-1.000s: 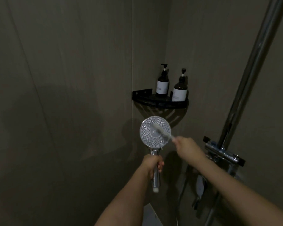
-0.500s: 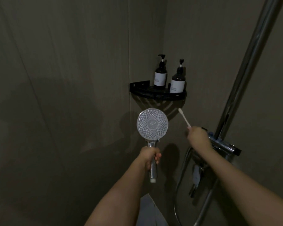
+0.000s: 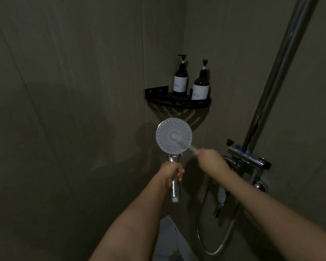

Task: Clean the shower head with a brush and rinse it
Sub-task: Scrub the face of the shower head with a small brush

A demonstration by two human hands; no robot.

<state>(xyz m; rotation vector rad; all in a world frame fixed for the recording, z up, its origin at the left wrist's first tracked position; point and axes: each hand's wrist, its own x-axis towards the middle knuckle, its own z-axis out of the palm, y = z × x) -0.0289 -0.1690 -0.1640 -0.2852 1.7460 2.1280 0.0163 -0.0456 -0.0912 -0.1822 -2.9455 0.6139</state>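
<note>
Now that your right hand (image 3: 208,159) has swung the brush (image 3: 183,143) back from the open air beside the shelf, its tip lies on the middle of the shower head (image 3: 174,136) again. Half a second ago the brush was clear of the face, pointing up and away; a second ago it lay across the face as it does now. To my eye that means you are mid-scrub, working in repeated strokes, and rinsing is not yet begun.

Your right grip is clenched around the brush handle, though motion blur hides the fingers. Your left hand (image 3: 172,173) is wrapped around the chrome handle, holding the shower head upright, face toward you, in front of the wall corner.

For room: the corner shelf (image 3: 177,101) with two pump bottles (image 3: 180,80) sits just above the head, so upward strokes have little margin. The tap fitting (image 3: 248,157) and the slanted rail (image 3: 277,76) stand close beside your right wrist, and the hose (image 3: 217,243) loops below your right forearm. Leftward, only bare wall.
</note>
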